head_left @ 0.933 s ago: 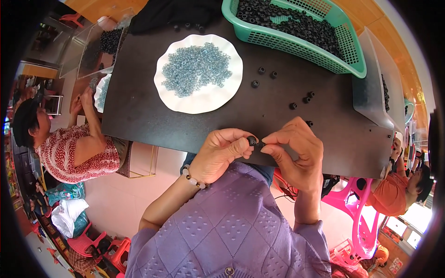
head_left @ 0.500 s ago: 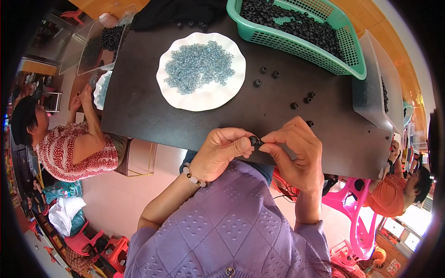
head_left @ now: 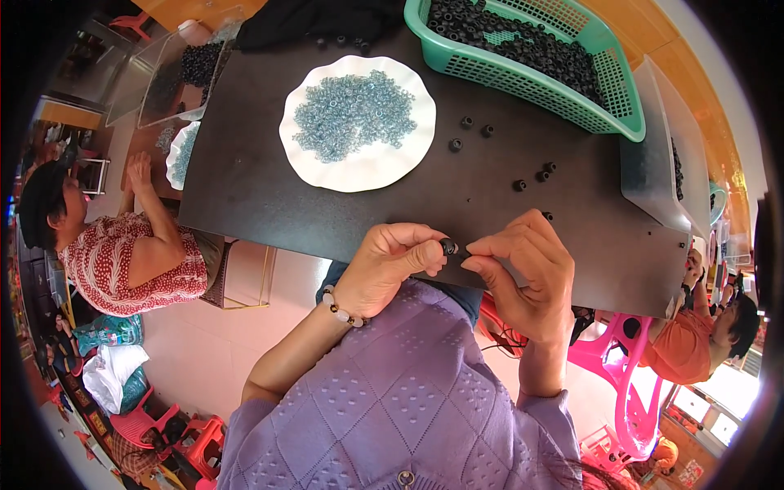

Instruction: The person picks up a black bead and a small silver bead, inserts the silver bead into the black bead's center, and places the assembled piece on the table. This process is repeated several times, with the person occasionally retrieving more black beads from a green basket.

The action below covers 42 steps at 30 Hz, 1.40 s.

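My left hand (head_left: 390, 268) pinches a small round black part (head_left: 448, 246) between thumb and forefinger, just over the table's near edge. Facing it, my right hand (head_left: 529, 273) has thumb and forefinger drawn together, a short gap from that part. A tiny dark bit shows at its fingertips, too small to name. Beyond my hands, a white wavy-rimmed plate (head_left: 359, 181) bears a heap of clear bluish rings (head_left: 351, 114). Several loose black parts like the held one, among them a black part (head_left: 456, 145), lie on the dark table (head_left: 269, 208) to the right of the plate.
A green slotted basket (head_left: 523, 86) full of black parts stands at the far right, beside a translucent bin (head_left: 653, 163). Black cloth (head_left: 310, 24) lies at the back. One person (head_left: 139, 261) sits at left, another (head_left: 686, 343) at right near a pink stool (head_left: 625, 376).
My right fingertips have drawn slightly right, away from the black part, which stays in my left hand. The person at left has shifted their hands.
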Motion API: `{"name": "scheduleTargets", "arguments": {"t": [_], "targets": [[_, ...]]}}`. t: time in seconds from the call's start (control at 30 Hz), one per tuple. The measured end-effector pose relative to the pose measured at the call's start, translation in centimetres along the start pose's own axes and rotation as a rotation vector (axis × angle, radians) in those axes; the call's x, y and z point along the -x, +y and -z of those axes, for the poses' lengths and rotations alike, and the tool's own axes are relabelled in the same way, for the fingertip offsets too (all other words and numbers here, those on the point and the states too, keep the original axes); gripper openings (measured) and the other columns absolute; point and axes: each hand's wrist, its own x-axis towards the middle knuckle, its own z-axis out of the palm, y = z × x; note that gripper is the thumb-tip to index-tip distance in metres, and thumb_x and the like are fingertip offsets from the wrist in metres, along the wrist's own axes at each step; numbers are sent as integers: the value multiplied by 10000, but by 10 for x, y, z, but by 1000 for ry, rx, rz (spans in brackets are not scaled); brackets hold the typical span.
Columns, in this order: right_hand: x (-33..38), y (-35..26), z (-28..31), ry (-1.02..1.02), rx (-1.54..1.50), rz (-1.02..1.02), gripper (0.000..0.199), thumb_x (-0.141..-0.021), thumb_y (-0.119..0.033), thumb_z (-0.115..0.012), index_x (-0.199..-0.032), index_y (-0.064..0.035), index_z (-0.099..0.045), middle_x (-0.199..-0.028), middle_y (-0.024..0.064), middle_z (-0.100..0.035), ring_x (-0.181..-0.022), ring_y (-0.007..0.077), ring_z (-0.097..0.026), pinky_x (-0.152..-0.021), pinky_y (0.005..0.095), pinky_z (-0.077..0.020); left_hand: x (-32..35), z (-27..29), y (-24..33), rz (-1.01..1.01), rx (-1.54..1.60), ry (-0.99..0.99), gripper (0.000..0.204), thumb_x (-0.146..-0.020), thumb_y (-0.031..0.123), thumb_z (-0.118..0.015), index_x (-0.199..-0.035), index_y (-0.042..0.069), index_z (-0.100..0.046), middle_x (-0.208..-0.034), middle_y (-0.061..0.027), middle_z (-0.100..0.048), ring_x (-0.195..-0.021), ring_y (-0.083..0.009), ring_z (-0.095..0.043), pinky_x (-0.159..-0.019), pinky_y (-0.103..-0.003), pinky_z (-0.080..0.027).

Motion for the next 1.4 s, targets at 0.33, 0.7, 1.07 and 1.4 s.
{"name": "scheduleTargets", "arguments": {"t": [0.33, 0.7, 1.07, 1.4], "targets": [[3, 3, -2, -63, 14, 27, 180, -664, 21, -725, -818, -37, -652, -728, 39, -620, -676, 237, -530, -585, 329, -444, 1, -3, 2, 25, -44, 16, 188, -870, 129, -656, -1015, 9, -660, -941, -59, -638, -765, -145, -577, -731, -268, -493], [4, 1, -4, -54, -25, -18, 168, -620, -16, -755, -758, -34, -662, -691, 43, -623, -646, 211, -506, -574, 309, -418, 2, -11, 19, -55, -345, -18, 176, -856, 148, -684, -921, -16, -683, -835, -26, -597, -756, -83, -541, -693, -221, -434], [5, -3, -3, -39, -40, 12, 166, -619, -2, -749, -759, -36, -666, -702, 40, -629, -649, 215, -505, -591, 309, -419, 3, -11, 20, -65, -345, -51, 169, -848, 110, -692, -936, -34, -676, -846, -16, -602, -765, -66, -536, -679, -211, -437], [2, 12, -12, -119, -301, 48, 372, -789, -316, -693, -1014, -18, -697, -922, 87, -640, -843, 214, -509, -732, 310, -421, 0, -13, 28, -100, -322, -175, 211, -831, 123, -709, -964, -37, -675, -848, -26, -598, -750, -73, -547, -676, -220, -458]]}}
